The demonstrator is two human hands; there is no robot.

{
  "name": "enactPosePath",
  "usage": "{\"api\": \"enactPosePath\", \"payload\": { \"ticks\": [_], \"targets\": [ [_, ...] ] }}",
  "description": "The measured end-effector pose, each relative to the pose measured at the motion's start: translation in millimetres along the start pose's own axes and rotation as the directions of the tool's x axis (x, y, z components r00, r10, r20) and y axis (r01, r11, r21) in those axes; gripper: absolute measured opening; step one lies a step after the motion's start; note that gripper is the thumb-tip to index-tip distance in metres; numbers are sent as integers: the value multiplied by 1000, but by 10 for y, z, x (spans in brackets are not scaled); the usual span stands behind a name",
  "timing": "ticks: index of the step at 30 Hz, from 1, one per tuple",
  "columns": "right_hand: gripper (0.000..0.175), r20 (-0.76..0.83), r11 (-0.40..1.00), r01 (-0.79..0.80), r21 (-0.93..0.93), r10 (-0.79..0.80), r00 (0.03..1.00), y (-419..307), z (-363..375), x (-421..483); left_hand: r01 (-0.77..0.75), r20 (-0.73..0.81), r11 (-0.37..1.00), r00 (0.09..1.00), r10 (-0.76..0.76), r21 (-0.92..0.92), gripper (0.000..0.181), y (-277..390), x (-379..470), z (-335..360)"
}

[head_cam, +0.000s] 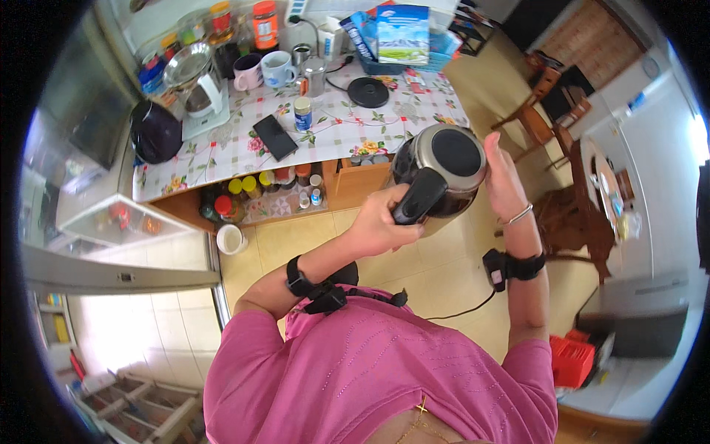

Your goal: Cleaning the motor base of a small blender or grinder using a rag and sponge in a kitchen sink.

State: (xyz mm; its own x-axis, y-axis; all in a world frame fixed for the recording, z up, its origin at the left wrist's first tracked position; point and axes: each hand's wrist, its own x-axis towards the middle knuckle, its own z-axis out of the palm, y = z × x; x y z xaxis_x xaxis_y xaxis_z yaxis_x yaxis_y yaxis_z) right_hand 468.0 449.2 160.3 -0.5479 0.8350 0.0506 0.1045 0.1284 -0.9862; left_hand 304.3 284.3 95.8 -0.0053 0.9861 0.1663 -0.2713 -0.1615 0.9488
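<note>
My left hand (383, 219) grips the black handle (420, 197) of a glass kettle (438, 166), whose metal-rimmed lid has a black round top. The kettle is held in the air before the table's front edge, and its glass body looks dark. My right hand (503, 180), flat and upright, is at the kettle's right side; whether it touches the glass cannot be told. On the flowered tablecloth (344, 139) lie a round black kettle base (368, 92) with a cord, a black phone (275, 137) and a small jar (303, 114) with a blue label.
A glass coffee pot (195, 97) with a metal strainer on top stands beside a dark rounded appliance (156, 131). Two mugs (277, 69), a glass jug (314, 77) and a basket of packets (383, 65) line the back. Below are an open shelf of jars (252, 186) and a white bucket (232, 240).
</note>
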Motion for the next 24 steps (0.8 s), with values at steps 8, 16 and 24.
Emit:
{"api": "enactPosePath", "payload": {
  "ticks": [8, 16, 24],
  "targets": [
    [68, 309, 973, -229, 37, 207, 928, -26, -148, 1988, -253, -310, 953, 904, 294, 165, 31, -477, 1451, -98],
    [80, 572, 972, -215, -96, 231, 787, 10, 112, 3691, -280, -484, 901, 770, 416, 330, 37, -843, 2747, -507],
    [79, 739, 926, -320, -202, 358, 571, 434, 528, 4820, -231, -684, 903, 593, 426, 363, 38, -1156, 3463, -944]
  ]
}}
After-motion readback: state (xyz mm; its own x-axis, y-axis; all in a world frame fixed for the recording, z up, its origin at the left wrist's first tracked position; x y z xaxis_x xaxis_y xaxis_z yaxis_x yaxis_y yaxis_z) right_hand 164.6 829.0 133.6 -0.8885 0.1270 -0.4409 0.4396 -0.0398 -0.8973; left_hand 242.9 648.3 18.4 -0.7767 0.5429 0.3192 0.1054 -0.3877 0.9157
